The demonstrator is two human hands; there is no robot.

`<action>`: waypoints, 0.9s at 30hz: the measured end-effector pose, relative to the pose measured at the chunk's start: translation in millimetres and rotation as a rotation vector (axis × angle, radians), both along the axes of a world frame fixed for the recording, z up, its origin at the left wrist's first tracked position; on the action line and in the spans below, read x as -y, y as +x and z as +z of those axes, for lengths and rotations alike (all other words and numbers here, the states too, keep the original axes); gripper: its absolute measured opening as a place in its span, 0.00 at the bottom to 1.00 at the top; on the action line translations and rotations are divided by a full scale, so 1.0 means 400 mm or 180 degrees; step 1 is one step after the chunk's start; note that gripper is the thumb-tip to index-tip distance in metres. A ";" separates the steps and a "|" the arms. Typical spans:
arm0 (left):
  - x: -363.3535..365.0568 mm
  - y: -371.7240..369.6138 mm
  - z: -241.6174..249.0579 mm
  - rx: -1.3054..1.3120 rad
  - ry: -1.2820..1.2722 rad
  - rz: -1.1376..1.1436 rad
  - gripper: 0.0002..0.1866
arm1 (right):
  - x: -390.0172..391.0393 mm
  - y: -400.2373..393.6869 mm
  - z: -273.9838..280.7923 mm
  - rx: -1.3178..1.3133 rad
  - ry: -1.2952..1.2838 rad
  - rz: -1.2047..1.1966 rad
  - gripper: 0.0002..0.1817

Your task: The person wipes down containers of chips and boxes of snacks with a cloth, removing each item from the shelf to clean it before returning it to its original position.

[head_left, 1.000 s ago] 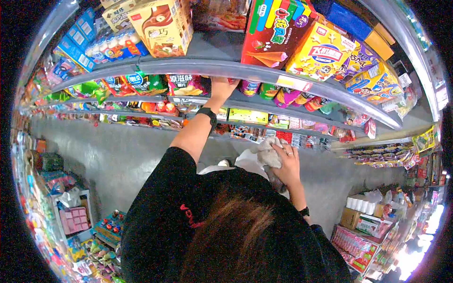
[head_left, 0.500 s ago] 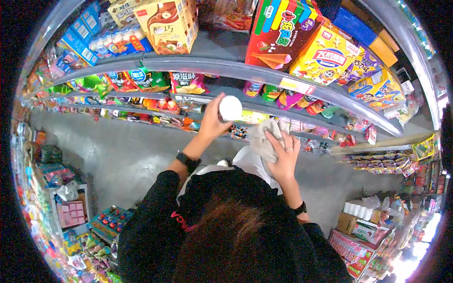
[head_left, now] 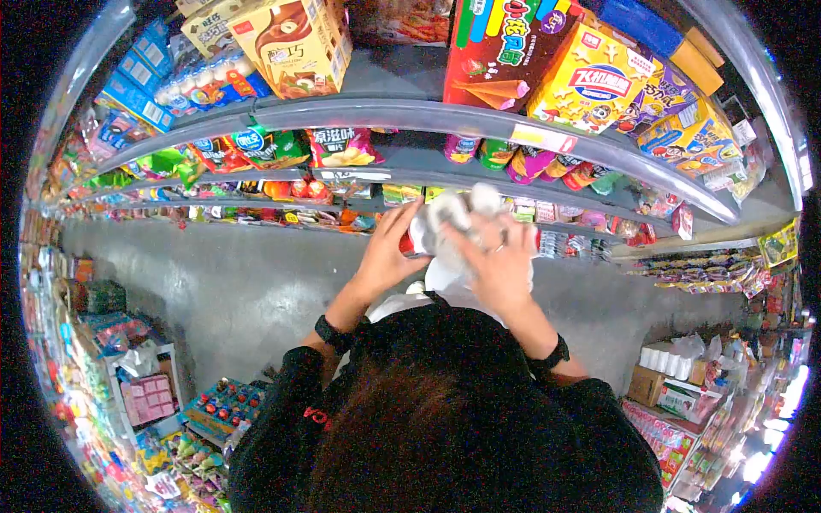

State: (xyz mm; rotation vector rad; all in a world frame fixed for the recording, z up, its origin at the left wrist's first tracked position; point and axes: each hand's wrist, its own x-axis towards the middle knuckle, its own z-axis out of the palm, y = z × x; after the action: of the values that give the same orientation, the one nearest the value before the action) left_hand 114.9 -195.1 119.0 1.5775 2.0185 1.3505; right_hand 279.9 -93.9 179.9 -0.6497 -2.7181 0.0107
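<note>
My left hand [head_left: 386, 256] is wrapped round the side of a canister [head_left: 416, 238]. A bit of its red body and a whitish part show beside my fingers; the rest is hidden behind the cloth. My right hand [head_left: 503, 269] grips a pale grey-white cloth [head_left: 446, 214], bunched up and slightly blurred, which lies against the canister. Both hands are close together in front of my body, before the lower shelves.
The upper shelf edge [head_left: 385, 120] curves across ahead, holding a red snack box [head_left: 487, 64], a yellow box [head_left: 590, 81] and a cream box [head_left: 295, 47]. Bagged chips [head_left: 342, 147] line the shelf below. Stacked goods stand behind on both sides of the grey floor [head_left: 239, 265].
My right hand has moved left with the cloth and brought it against the canister. My left hand has lowered slightly, and the canister's white lid is now mostly covered.
</note>
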 end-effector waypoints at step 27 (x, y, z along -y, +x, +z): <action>-0.096 -0.080 -0.162 0.5335 0.0373 0.0668 0.31 | -0.074 -0.007 -0.097 -0.1674 -0.0762 -0.0752 0.33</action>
State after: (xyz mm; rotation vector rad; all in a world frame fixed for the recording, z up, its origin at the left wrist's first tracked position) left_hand 82.9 -156.6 54.3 -0.1025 0.9425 1.8071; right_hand 276.9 -64.5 141.3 -0.8879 -2.1395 0.3961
